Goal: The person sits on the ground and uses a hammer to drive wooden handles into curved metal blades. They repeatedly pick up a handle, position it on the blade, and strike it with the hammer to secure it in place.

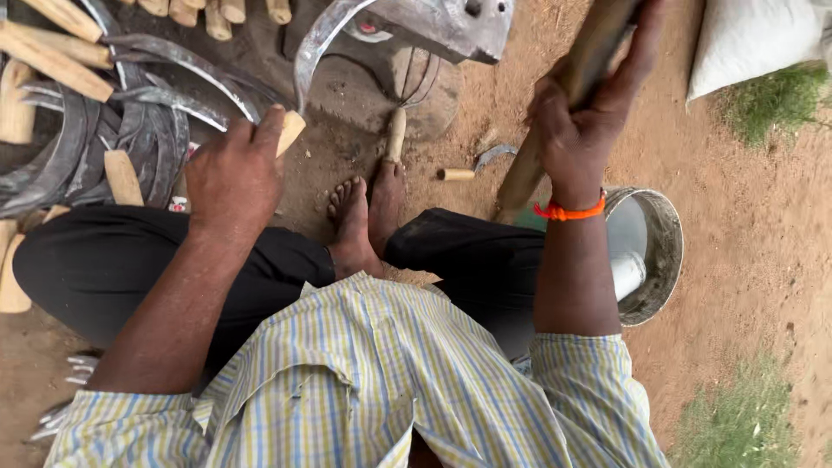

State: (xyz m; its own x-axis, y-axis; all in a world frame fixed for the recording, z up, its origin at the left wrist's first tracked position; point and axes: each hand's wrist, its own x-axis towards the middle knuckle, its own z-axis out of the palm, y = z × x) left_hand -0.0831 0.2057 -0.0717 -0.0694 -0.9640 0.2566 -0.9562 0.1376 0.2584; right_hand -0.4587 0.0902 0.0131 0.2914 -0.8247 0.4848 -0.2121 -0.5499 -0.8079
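Note:
My left hand (234, 169) grips the pale wooden handle (291, 130) of a sickle; its curved steel blade (316, 43) arcs up toward a grey metal anvil (442, 26) at the top. My right hand (585, 121), with an orange thread band (569, 211) on the wrist, is closed around a long wooden stick (555, 104) that runs from the top right down to the ground. I sit cross-legged in black trousers and a striped shirt, bare feet (364, 208) together in front of me.
A heap of sickles with wooden handles (95, 121) lies at the left. Another sickle (397, 130) rests beyond my feet, with a short wooden peg (455, 174) beside it. A metal bucket (663, 251) stands at my right knee. A white sack (754, 39) sits top right on bare earth.

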